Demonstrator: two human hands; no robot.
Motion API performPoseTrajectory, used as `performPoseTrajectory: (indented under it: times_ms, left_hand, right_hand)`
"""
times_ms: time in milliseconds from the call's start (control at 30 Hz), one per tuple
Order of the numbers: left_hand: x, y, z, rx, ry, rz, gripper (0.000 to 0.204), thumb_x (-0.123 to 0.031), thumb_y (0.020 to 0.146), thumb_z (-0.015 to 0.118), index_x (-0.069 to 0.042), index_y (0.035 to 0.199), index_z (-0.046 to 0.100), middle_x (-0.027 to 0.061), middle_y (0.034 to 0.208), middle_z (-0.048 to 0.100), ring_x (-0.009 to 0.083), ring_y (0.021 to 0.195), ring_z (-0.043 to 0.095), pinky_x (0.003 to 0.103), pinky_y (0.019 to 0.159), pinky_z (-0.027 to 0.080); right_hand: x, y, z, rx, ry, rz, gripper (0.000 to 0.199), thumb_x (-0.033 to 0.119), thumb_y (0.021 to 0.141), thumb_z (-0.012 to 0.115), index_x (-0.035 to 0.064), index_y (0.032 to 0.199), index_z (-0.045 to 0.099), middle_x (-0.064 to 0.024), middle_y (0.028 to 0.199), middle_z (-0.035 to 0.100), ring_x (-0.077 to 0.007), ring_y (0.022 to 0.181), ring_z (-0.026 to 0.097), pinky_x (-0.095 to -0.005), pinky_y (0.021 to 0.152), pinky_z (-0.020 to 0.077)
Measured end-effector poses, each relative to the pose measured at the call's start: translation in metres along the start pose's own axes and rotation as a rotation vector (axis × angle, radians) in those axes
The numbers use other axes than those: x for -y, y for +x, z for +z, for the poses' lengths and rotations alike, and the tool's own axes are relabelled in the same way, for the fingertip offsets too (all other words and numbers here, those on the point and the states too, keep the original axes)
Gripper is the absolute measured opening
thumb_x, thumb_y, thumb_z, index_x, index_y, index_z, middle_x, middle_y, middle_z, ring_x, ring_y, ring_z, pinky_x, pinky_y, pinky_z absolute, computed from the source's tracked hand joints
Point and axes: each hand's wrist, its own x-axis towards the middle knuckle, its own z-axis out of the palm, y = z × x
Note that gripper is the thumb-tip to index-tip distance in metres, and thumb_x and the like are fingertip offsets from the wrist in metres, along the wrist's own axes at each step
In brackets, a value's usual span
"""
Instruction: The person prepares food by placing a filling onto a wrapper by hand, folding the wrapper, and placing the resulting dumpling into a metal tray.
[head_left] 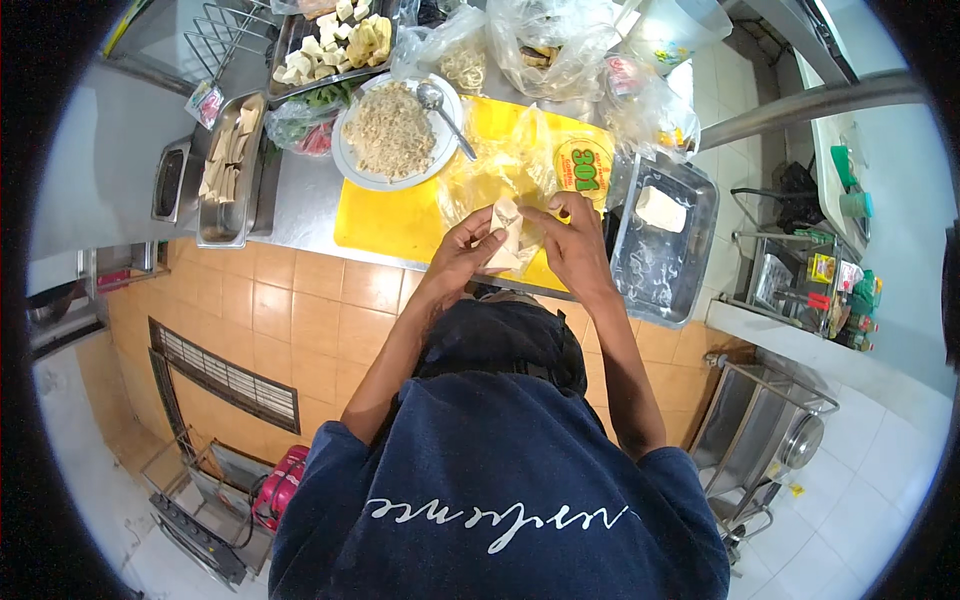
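1. Head view: the left hand [468, 243] and the right hand [572, 238] meet over the near edge of the yellow cutting board [400, 215], and both grip a pale folded wrapper [507, 235] between them. The left fingers curl around its left side; the right fingers pinch its top and right side.
2. The wrapper sits above the board's near right part, close to the steel worktop [300, 205] front edge. Whether it rests on the board or is lifted off it cannot be told.
3. Behind the hands, crumpled clear plastic wrapping [495, 160] with a round yellow label lies on the board's right half.
4. A white plate [352, 165] of crumbly beige filling [388, 130] covers the board's far left corner, with a metal spoon [445, 115] resting on its right rim.
5. A steel tray [690, 250] stands at the worktop's right end, just beside the right hand, holding one pale folded piece [661, 209].
6. At the left end a narrow steel pan [228, 215] holds pale strips [226, 150]; farther back another tray [290, 40] carries pale cubes [340, 45].
7. Clear plastic bags [545, 45] crowd the far edge.
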Motion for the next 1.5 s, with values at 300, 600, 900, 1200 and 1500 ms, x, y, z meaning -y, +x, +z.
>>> performPoseTrajectory:
  times_ms: [300,600,900,1200,1500]
  left_hand:
    - [0.000,0.002,-0.002,0.075,-0.064,0.022,0.044,-0.014,0.099,0.058,-0.012,0.141,0.047,0.0020,0.123,0.062,0.0147,0.112,0.060,0.036,0.093,0.055]
    - [-0.002,0.001,0.001,0.076,-0.097,0.019,0.049,-0.004,0.097,0.056,-0.012,0.143,0.044,0.0012,0.126,0.057,0.0147,0.118,0.056,0.038,0.097,0.053]
    - [-0.007,-0.002,0.005,0.059,-0.095,0.001,0.048,-0.004,0.096,0.057,-0.012,0.142,0.044,0.0016,0.123,0.058,0.0159,0.114,0.059,0.039,0.096,0.054]
    - [-0.003,-0.002,0.003,0.073,-0.162,0.007,0.043,-0.011,0.099,0.057,-0.012,0.140,0.044,0.0041,0.120,0.061,0.0164,0.114,0.060,0.041,0.096,0.054]
    - [0.003,0.000,0.001,0.068,-0.173,0.065,0.032,-0.018,0.100,0.058,-0.015,0.131,0.050,0.0000,0.107,0.065,0.0107,0.101,0.062,0.032,0.084,0.054]
  right_hand:
    - [0.013,-0.013,0.008,-0.002,0.008,-0.044,0.050,-0.003,0.075,0.064,0.0183,0.120,0.070,-0.0122,0.107,0.051,-0.0310,0.105,0.051,-0.0426,0.091,0.0429]
    - [0.008,-0.017,0.007,-0.013,-0.057,-0.039,0.050,-0.002,0.076,0.063,0.0220,0.119,0.071,-0.0121,0.107,0.052,-0.0318,0.104,0.051,-0.0424,0.089,0.0430]
    - [-0.003,-0.003,0.010,-0.107,0.454,0.242,0.032,0.007,0.086,0.065,0.0087,0.118,0.068,-0.0124,0.101,0.055,-0.0286,0.096,0.054,-0.0376,0.086,0.0445]
    - [-0.006,0.007,0.029,0.059,1.136,0.621,0.025,0.016,0.093,0.068,-0.0012,0.111,0.067,-0.0006,0.098,0.065,-0.0080,0.090,0.056,-0.0241,0.082,0.0448]
    - [-0.003,0.010,0.034,0.023,1.181,0.644,0.022,0.014,0.091,0.071,0.0001,0.108,0.067,-0.0027,0.095,0.067,-0.0081,0.084,0.059,-0.0229,0.076,0.0475]
